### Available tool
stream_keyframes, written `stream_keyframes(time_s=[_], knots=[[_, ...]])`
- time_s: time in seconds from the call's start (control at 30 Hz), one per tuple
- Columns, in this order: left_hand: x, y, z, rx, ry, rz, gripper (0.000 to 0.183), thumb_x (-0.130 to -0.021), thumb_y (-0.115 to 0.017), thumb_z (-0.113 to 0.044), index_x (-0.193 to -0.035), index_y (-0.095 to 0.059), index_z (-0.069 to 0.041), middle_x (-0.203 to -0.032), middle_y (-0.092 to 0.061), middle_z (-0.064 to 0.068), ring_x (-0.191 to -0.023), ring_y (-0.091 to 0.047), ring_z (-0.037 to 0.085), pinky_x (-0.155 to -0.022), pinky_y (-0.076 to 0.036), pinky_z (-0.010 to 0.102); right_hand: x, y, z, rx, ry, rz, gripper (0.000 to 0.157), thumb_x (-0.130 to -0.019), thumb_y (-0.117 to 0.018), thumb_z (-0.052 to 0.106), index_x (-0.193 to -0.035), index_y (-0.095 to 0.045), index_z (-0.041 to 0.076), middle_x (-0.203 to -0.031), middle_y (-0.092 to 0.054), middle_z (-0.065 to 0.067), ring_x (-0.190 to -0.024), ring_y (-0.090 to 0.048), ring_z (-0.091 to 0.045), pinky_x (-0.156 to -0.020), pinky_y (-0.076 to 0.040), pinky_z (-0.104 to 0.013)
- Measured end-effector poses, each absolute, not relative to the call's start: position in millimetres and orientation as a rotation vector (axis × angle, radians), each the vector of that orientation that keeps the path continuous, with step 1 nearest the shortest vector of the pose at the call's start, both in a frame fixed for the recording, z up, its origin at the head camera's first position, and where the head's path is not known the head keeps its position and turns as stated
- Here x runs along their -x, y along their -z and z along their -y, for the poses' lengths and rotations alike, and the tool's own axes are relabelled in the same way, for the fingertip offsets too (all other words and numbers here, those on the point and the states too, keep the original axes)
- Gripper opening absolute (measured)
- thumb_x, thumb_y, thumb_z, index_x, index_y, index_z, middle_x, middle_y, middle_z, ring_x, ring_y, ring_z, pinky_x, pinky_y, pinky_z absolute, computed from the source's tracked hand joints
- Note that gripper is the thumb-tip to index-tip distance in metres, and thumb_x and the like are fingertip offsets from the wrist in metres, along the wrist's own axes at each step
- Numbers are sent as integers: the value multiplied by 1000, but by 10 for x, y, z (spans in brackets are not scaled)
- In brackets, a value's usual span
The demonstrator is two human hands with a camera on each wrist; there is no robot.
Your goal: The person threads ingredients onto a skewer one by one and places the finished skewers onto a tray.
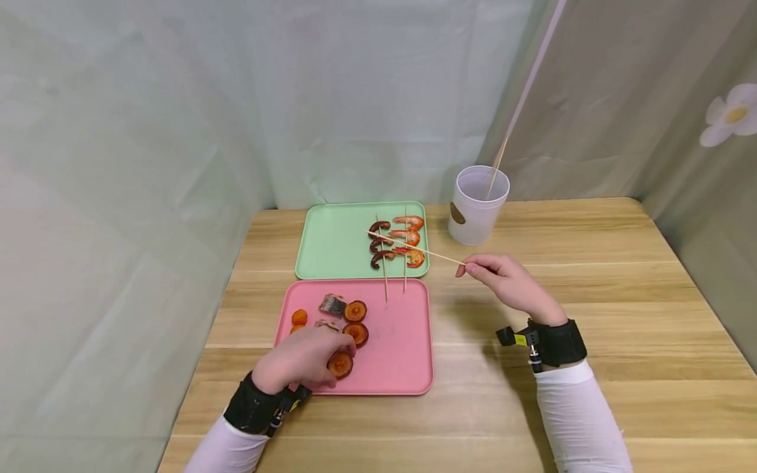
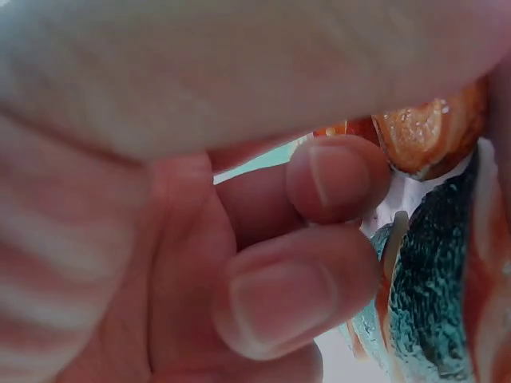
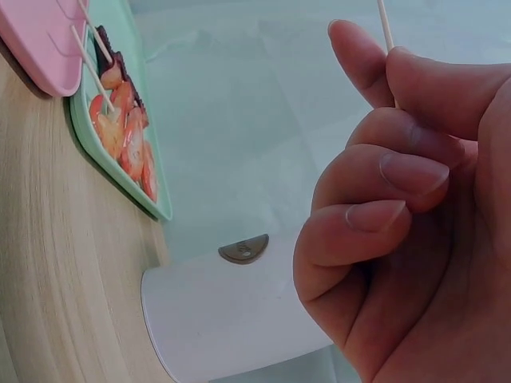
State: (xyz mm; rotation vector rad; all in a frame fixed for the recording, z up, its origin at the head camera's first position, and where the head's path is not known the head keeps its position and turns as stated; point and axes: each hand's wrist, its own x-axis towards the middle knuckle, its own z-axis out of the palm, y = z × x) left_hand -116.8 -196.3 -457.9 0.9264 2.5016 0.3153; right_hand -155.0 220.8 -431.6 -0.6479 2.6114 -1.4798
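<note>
On the pink tray (image 1: 402, 368) lie three round brown mushroom caps (image 1: 355, 311) in a loose column. My left hand (image 1: 307, 358) reaches over the tray, its thumb and index finger curled round the nearest mushroom cap (image 1: 340, 364). Pieces of fish (image 2: 435, 271) with dark skin sit close by the left fingers, partly covered by that hand in the head view. My right hand (image 1: 505, 282) pinches one end of a thin wooden skewer (image 1: 434, 254) between thumb and index finger. The bare skewer points left across the green tray in the head view.
Behind the pink tray, the green tray (image 1: 334, 243) holds a skewer of shrimp (image 1: 411, 236) and one of dark reddish curled pieces (image 1: 381, 244). Orange balls (image 1: 299, 317) lie at the pink tray's left. A white bucket (image 1: 473, 217) with skewers (image 1: 498, 161) stands at the back.
</note>
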Motion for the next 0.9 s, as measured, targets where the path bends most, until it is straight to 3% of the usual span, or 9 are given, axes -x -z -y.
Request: stream_keyframes(time_s=[0.43, 0.57, 0.77, 0.9], knots=[[1279, 4556, 1968, -1094, -499, -2562, 45, -77, -96, -45, -109, -75, -22, -85, -61, -17, -71, -53, 4, -63, -47, 27, 1546, 4308, -2205, 653, 1489, -2612, 23, -113, -55, 12, -113, -78, 9, -112, -75, -4, -107, -65, -17, -94, -49, -28], [1362, 4514, 1939, -1142, -634, -2660, 46, -76, -96, -50, -106, -71, -25, -87, -60, -14, -77, -55, 8, -64, -48, 26, 1553, 4324, -2210, 657, 1485, -2616, 24, -113, -54, 12, -113, -78, 9, -112, -75, -3, -107, -64, -17, -94, -48, -28], [1496, 4438, 1824, -1212, -822, -2686, 42, -80, -94, -47, -105, -68, -24, -88, -65, -8, -74, -64, 19, -63, -50, 28, 1562, 4350, -2227, 640, 1490, -2618, 25, -114, -53, 15, -114, -77, 9, -113, -75, -4, -110, -64, -25, -96, -48, -29], [1556, 4384, 1744, -1102, -1009, -2619, 40, -85, -92, -38, -111, -67, -21, -87, -67, -8, -65, -65, 12, -57, -54, 28, 1563, 4352, -2243, 633, 1496, -2621, 25, -114, -53, 16, -115, -77, 9, -114, -75, -5, -113, -64, -34, -96, -48, -29]])
